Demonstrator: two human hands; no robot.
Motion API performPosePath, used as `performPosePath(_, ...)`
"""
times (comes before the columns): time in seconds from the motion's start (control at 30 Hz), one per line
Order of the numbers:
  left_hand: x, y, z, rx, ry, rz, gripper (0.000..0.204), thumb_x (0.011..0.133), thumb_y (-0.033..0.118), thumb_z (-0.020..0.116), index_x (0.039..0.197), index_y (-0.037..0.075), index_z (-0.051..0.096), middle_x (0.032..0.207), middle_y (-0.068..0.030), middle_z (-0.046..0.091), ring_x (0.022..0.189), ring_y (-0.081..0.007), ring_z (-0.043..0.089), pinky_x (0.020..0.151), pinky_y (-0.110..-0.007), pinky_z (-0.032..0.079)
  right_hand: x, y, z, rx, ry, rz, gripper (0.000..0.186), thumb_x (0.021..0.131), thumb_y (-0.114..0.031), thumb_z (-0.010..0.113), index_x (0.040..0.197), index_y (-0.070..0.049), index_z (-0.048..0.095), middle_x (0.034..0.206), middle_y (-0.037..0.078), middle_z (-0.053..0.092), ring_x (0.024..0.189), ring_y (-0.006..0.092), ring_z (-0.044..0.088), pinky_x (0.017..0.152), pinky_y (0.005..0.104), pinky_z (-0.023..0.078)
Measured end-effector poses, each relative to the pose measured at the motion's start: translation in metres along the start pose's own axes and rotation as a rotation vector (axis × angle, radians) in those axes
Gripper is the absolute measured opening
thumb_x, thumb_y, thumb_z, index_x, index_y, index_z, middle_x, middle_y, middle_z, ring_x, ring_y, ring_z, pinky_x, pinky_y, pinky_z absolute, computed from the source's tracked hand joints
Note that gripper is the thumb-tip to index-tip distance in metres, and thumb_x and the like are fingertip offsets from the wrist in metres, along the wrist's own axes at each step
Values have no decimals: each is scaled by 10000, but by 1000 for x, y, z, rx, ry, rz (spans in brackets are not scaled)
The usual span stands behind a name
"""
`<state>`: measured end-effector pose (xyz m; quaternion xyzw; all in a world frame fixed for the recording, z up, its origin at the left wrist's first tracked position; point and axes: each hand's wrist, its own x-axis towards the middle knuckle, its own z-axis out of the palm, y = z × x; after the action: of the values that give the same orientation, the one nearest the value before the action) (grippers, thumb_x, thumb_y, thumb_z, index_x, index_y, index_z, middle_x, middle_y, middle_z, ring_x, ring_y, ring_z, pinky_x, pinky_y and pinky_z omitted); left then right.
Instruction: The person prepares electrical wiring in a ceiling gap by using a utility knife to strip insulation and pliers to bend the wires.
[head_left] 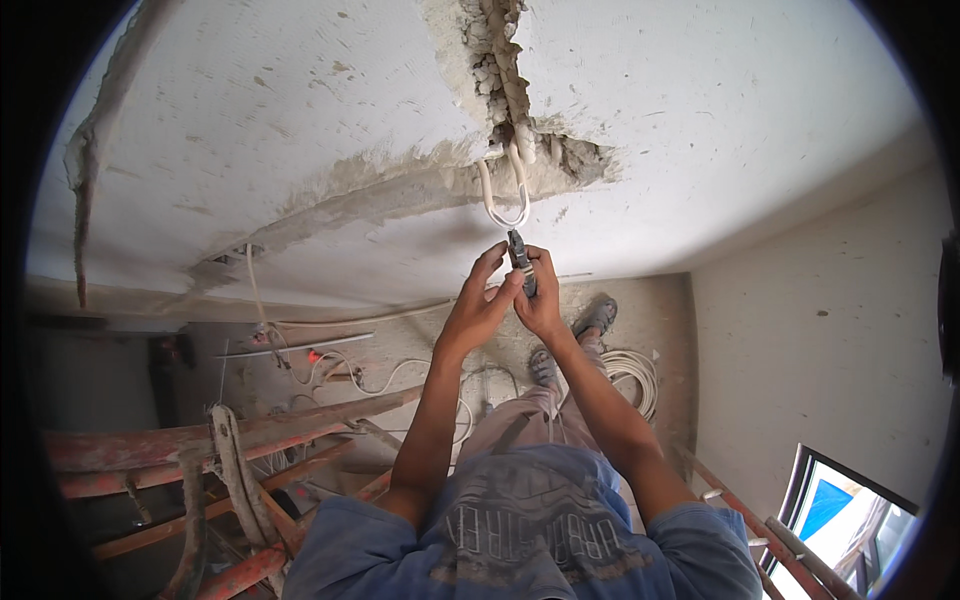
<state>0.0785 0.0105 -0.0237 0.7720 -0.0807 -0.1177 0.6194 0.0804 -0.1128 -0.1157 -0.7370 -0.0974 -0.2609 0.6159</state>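
Observation:
A pair of dark pliers (519,257) is gripped in my right hand (541,300), jaws pointing up at the wall. Just above the jaws, a white cable (488,193) comes out of the broken wall and bends into a loop; whether the jaws touch it I cannot tell. My left hand (478,316) is beside the pliers, its fingers apart and slightly curved. Its thumb reaches across to the handles, against or very near them. The lower handles are partly hidden by my fingers.
A rough vertical channel (492,65) is cut into the plastered wall (330,90). Another cable (253,285) hangs from a wall opening at left. Coiled cable (632,378) lies on the floor by my feet. Red metal framework (130,450) stands left, a ladder (790,555) right.

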Motion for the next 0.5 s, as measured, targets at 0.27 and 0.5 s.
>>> performPosePath(0.27, 23, 40, -12, 22, 304, 195, 397, 985, 225, 596, 1307, 0, 535, 1149, -112, 649, 1064, -171, 607, 944, -321, 467, 16, 15, 5, 26, 43, -8, 202, 813, -31, 707, 922, 25, 547, 989, 185, 563, 812, 357, 582, 721, 371, 488)
performPosePath(0.5, 46, 54, -24, 68, 245, 406, 358, 964, 146, 630, 1287, -2, 591, 1114, -70, 658, 1023, -118, 598, 861, -258, 475, 12, -20, 8, 217, -37, 152, 131, 893, -98, 651, 917, 11, 583, 880, 156, 569, 741, 305, 563, 669, 358, 462)
